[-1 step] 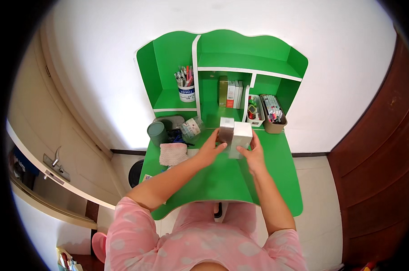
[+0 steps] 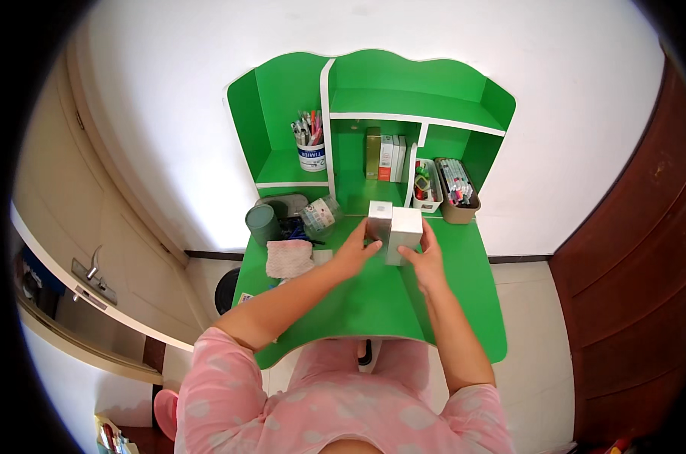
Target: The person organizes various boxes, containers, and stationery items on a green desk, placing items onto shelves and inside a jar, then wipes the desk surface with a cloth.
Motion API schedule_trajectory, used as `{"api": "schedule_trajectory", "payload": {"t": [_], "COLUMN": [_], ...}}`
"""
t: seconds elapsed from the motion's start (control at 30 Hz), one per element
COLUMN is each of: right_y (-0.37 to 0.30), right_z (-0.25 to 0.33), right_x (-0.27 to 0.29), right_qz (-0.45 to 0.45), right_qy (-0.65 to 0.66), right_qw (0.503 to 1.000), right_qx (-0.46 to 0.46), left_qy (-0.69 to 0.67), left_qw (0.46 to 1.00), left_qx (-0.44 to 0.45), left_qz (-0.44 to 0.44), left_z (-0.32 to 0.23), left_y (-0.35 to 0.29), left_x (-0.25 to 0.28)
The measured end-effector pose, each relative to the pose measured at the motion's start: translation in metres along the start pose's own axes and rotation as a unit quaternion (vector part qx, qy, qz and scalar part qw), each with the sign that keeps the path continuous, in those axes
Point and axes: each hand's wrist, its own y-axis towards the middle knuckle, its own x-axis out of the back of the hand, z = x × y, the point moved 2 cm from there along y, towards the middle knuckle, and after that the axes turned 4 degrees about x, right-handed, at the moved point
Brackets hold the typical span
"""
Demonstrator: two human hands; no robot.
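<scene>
Over the green desk (image 2: pixel 343 310), two upright boxes stand side by side between my hands. My left hand (image 2: pixel 358 247) grips the silver box (image 2: pixel 379 219) from its left side. My right hand (image 2: pixel 424 261) has its fingers round the right side of the white box (image 2: pixel 405 227), thumb on the near face. The white box is slightly nearer to me and touches or nearly touches the silver one. Whether their bottoms rest on the desk I cannot tell. Behind them, several slim boxes (image 2: pixel 386 157) stand in the middle shelf compartment.
At the desk's left are a dark green canister (image 2: pixel 262 224), a clear plastic jar (image 2: pixel 320 216) and a pink cloth (image 2: pixel 289 259). Pens fill a white tub (image 2: pixel 311 157) on the left shelf. At right stand a white basket (image 2: pixel 427 195) and a brown bin of markers (image 2: pixel 459 208).
The two boxes sit a touch lower in the picture, with both hands still on them. Otherwise the scene looks the same.
</scene>
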Motion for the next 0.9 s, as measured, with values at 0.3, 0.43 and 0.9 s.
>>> {"api": "schedule_trajectory", "payload": {"t": [0.3, 0.43, 0.9], "right_y": [0.000, -0.003, -0.028], "right_z": [-0.047, -0.045, -0.072], "right_x": [0.031, 0.029, 0.032], "right_qz": [-0.045, -0.069, -0.085], "right_qy": [-0.117, -0.207, -0.270], "right_qw": [0.992, 0.975, 0.959], "right_qx": [0.032, 0.035, -0.004], "left_qy": [0.030, 0.080, 0.045], "left_qw": [0.999, 0.992, 0.988], "left_qx": [0.025, 0.102, 0.099], "left_qz": [-0.005, 0.004, -0.113], "left_z": [0.061, 0.067, 0.054], "left_y": [0.017, 0.012, -0.004], "left_x": [-0.049, -0.049, -0.064]}}
